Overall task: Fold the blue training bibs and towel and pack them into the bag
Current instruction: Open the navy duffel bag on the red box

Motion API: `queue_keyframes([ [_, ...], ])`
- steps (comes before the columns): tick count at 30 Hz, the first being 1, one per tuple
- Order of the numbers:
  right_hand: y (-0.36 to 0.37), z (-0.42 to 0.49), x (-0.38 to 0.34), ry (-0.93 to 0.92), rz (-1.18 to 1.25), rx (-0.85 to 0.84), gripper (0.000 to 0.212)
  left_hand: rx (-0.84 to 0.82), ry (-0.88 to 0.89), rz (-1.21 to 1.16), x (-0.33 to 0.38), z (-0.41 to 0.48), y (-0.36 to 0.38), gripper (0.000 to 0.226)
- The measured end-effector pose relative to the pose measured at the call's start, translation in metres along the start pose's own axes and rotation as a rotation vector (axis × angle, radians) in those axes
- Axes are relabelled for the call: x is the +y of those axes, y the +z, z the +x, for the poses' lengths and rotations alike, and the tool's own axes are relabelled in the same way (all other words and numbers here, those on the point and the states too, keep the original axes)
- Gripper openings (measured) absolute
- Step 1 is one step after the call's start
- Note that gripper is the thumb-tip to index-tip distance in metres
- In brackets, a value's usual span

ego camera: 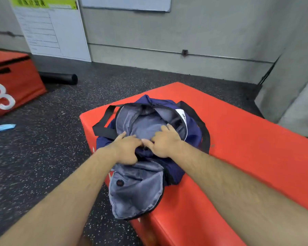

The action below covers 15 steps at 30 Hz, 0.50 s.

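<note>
- Far off to the left of the left hand, a blue cloth (2, 128) lies crumpled on the floor (60, 139), partly cut off by the frame edge.
- Beyond it, well apart from both hands, sits a red box (20, 77) with a white 3, and a black roller (59, 78) lies just beside it.
- Left hand (127, 150): fingers curled, gripping the near rim of the bag (194, 126) at the middle.
- The bag lies under both hands, mouth wide open with grey lining showing, and a grey flap hangs toward the person over the pad's edge.
- Right hand (164, 143): touching the left, it pinches the same bit of rim, with two fingers out on the lining.
- The red pad (247, 130) carries the bag and runs on to the right of the right hand.
</note>
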State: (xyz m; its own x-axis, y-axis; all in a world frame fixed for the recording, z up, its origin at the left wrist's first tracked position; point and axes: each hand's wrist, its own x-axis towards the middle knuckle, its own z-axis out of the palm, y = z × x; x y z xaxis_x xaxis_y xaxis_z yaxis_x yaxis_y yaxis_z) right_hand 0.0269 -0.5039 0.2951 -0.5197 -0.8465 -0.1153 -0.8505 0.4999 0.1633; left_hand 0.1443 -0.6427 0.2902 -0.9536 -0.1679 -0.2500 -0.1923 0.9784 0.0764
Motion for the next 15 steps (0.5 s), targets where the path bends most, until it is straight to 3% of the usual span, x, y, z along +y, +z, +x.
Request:
queue_keyframes([
  [5, 0.0, -0.045, 0.019, -0.064, 0.021, -0.071, 0.071, -0.185, 0.066, -0.061, 0.043, -0.005, 0.003, 0.094],
  [7, 0.002, -0.07, 0.022, -0.096, 0.046, -0.068, 0.072, -0.168, 0.07, 0.033, 0.057, -0.005, 0.009, 0.094],
  [11, 0.005, -0.11, 0.024, -0.059, 0.023, -0.171, 0.093, -0.145, 0.04, 0.063, 0.07, -0.007, 0.01, 0.097],
  [15, 0.01, -0.106, 0.014, 0.051, -0.092, -0.192, 0.083, -0.15, 0.007, 0.023, 0.07, -0.011, 0.009, 0.092],
])
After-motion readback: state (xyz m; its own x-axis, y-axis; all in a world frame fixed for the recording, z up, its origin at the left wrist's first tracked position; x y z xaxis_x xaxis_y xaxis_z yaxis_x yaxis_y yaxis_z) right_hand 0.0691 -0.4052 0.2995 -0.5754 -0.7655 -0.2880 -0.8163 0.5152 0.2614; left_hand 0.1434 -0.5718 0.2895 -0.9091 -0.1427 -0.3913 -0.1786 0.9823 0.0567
